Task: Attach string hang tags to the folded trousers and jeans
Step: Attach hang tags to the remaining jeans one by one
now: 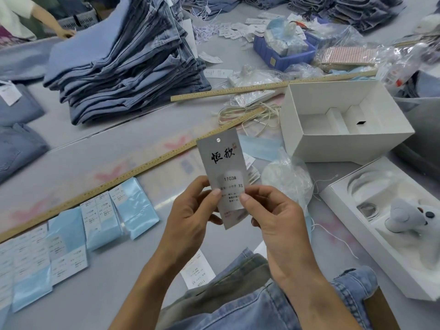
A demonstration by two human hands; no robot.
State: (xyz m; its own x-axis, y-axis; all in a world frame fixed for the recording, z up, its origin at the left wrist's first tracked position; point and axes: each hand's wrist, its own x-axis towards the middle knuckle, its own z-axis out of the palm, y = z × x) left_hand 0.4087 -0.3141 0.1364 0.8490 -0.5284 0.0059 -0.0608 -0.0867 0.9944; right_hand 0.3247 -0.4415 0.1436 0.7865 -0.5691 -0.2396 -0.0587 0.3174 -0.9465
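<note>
Where jeans (123,65) crowd grey table (114,277)

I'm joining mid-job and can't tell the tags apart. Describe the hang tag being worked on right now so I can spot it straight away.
Start at the open white box on the table's right side, then look left and down to the two raised hands. The left hand and right hand pinch the hang tag by its lower half. Unlike the tags lying in rows, it stands upright, grey, with a punched hole and bold black brush characters.

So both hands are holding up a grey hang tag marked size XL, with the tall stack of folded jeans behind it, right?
Nearly. The head view shows both the left hand and right hand pinching the grey hang tag, with the stack of folded jeans behind, but the tag reads XS, not XL.
</note>
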